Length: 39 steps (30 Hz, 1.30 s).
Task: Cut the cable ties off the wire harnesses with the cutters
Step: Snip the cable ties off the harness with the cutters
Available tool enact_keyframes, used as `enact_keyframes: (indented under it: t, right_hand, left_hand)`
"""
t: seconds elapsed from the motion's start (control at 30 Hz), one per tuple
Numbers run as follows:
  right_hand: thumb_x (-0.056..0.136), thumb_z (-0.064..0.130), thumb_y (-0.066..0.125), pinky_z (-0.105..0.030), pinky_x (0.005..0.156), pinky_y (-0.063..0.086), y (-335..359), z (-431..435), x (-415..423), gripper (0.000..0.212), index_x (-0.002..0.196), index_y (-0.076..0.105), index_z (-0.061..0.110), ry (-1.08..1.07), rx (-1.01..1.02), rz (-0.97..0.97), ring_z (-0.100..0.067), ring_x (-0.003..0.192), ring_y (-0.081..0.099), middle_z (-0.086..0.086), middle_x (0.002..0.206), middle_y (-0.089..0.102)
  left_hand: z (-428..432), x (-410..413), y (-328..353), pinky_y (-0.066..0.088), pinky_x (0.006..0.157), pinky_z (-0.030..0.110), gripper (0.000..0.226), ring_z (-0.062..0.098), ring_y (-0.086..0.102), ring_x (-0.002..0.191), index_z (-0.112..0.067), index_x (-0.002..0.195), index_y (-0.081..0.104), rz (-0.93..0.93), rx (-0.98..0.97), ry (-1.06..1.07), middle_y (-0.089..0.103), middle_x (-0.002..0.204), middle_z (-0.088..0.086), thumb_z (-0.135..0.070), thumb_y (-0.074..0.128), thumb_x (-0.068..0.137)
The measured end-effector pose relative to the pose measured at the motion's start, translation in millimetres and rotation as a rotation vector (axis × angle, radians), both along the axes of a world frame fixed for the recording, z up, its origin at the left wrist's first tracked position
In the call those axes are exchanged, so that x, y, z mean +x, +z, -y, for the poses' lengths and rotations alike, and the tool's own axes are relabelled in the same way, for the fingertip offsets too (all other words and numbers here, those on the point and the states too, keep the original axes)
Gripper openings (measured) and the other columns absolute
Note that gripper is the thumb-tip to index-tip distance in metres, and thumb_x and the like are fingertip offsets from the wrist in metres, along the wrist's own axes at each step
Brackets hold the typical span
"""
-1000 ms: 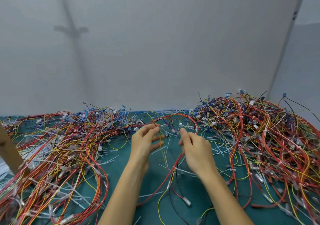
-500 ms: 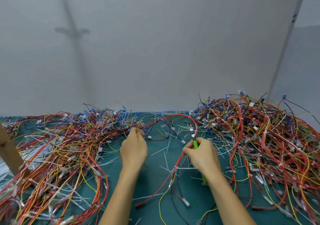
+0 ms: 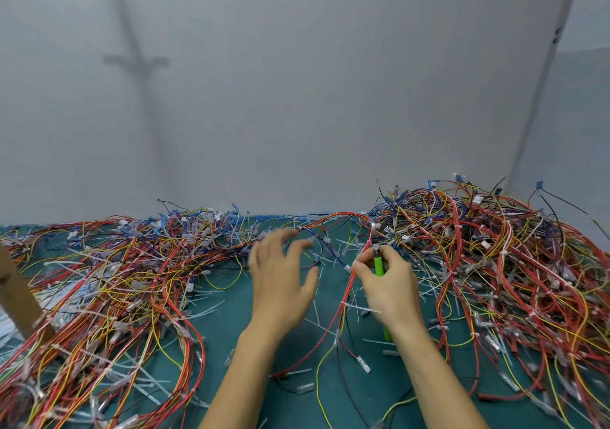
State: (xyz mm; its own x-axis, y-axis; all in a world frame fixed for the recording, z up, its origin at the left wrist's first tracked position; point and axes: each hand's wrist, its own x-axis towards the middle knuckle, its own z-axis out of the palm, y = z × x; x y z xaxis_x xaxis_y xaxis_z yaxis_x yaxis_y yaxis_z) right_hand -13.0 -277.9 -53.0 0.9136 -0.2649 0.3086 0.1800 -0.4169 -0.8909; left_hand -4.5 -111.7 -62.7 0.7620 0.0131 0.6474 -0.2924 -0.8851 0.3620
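Green-handled cutters (image 3: 378, 260) are gripped upright in the right hand (image 3: 389, 288), fingers wrapped tight round the handles, metal tip up, just beside a red wire harness (image 3: 346, 293) running down the gap between the hands. Left hand (image 3: 280, 280) is held open above the mat, fingers spread, nothing held, motion-blurred. Teal mat (image 3: 290, 405) is littered with cut white cable ties (image 3: 358, 310). Tangled harness piles are seen on the left (image 3: 109, 283) and right (image 3: 501, 263).

Teal mat (image 3: 231, 339), grey wall (image 3: 297, 82), cardboard piece (image 3: 16, 293)
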Motion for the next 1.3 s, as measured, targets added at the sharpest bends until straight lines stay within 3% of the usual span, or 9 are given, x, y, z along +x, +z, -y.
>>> enact_keyframes:
  t: [0.07, 0.13, 0.2, 0.3, 0.67, 0.87, 0.93, 1.1, 1.3]
  right_hand:
    - [0.085, 0.018, 0.069, -0.013, 0.050, 0.040, -0.5, -0.1, -0.1, 0.017, 0.074, 0.058, 0.024, 0.023, 0.026, 0.029, -0.001, 0.058, 0.052, 0.006, 0.068, 0.061]
    - [0.085, 0.019, 0.070, -0.014, 0.053, 0.041, -1.1, -0.2, 0.5, 0.017, 0.075, 0.058, 0.024, 0.029, 0.032, 0.040, -0.005, 0.062, 0.054, 0.006, 0.070, 0.062]
    - [0.085, 0.019, 0.072, -0.020, 0.058, 0.043, -1.7, -0.7, 1.7, 0.017, 0.076, 0.058, 0.024, 0.014, 0.054, 0.051, -0.011, 0.068, 0.057, 0.006, 0.072, 0.063]
    - [0.085, 0.019, 0.072, -0.022, 0.059, 0.042, -2.4, -0.1, 2.6, 0.017, 0.076, 0.058, 0.024, -0.012, 0.088, 0.067, -0.012, 0.070, 0.059, 0.006, 0.074, 0.064]
    - [0.090, 0.027, 0.063, -0.028, 0.058, 0.044, -2.2, 0.3, 2.5, 0.016, 0.076, 0.057, 0.023, -0.006, 0.098, 0.067, -0.018, 0.063, 0.060, 0.003, 0.073, 0.068]
    - [0.092, 0.061, 0.040, -0.033, 0.062, 0.043, 5.2, -5.3, -4.7, 0.047, 0.080, 0.060, 0.020, 0.146, -0.105, 0.053, -0.020, 0.067, 0.059, 0.001, 0.068, 0.062]
    - [0.087, 0.069, 0.030, -0.036, 0.065, 0.041, 4.0, -8.8, -6.4, 0.062, 0.084, 0.062, 0.017, 0.220, -0.236, 0.005, -0.020, 0.071, 0.058, 0.001, 0.071, 0.062]
    - [0.097, 0.059, 0.034, -0.035, 0.066, 0.031, -5.0, -14.3, -5.9, 0.040, 0.082, 0.053, 0.027, 0.250, -0.492, -0.039, -0.018, 0.080, 0.051, 0.010, 0.080, 0.053]
    - [0.096, 0.063, 0.031, -0.037, 0.069, 0.037, -10.9, -13.5, -4.2, 0.044, 0.086, 0.052, 0.026, 0.214, -0.616, -0.041, -0.023, 0.085, 0.055, 0.008, 0.085, 0.052]
  left_hand:
    - [6.0, -2.5, 1.4, 0.030, 0.107, 0.040, 0.021, 0.012, 0.056, 0.110, -0.028, 0.095, 0.071, -0.167, -0.113, -0.239, 0.066, 0.105, -0.011, -0.041, 0.056, 0.087]
    - [11.7, -6.9, 3.7, 0.042, 0.099, 0.042, 0.034, 0.011, 0.064, 0.087, -0.021, 0.079, 0.073, -0.471, -0.284, -0.476, 0.073, 0.084, -0.007, -0.042, 0.048, 0.089]
    - [15.2, -12.1, 7.7, 0.050, 0.089, 0.035, 0.037, 0.015, 0.065, 0.078, -0.013, 0.079, 0.073, -0.710, -0.419, -0.642, 0.074, 0.080, 0.002, -0.035, 0.046, 0.091]
    - [14.8, -16.3, 11.0, 0.048, 0.075, 0.021, 0.027, 0.010, 0.063, 0.069, -0.009, 0.086, 0.070, -0.810, -0.498, -0.751, 0.072, 0.083, 0.013, -0.013, 0.047, 0.099]
    - [7.5, -11.5, 12.5, 0.052, 0.078, 0.021, 0.013, 0.019, 0.071, 0.078, -0.003, 0.096, 0.066, -0.659, -0.932, -0.701, 0.076, 0.091, 0.011, -0.011, 0.057, 0.095]
    - [3.1, -7.7, 16.9, 0.053, 0.068, 0.013, 0.018, 0.022, 0.075, 0.082, 0.003, 0.103, 0.065, -0.456, -1.222, -0.467, 0.076, 0.091, 0.010, -0.011, 0.056, 0.097]
    - [2.8, -7.5, 16.6, 0.053, 0.067, 0.014, 0.018, 0.022, 0.075, 0.084, 0.003, 0.104, 0.064, -0.427, -1.263, -0.434, 0.077, 0.092, 0.009, -0.011, 0.055, 0.098]
    - [4.6, -6.7, 17.4, 0.052, 0.065, 0.012, 0.015, 0.014, 0.074, 0.077, 0.002, 0.101, 0.066, -0.405, -1.300, -0.409, 0.077, 0.085, 0.008, -0.007, 0.055, 0.097]
    - [10.6, -8.5, 19.3, 0.052, 0.067, 0.011, 0.016, 0.013, 0.074, 0.081, 0.005, 0.101, 0.067, -0.403, -1.220, -0.432, 0.076, 0.090, 0.010, -0.006, 0.056, 0.096]
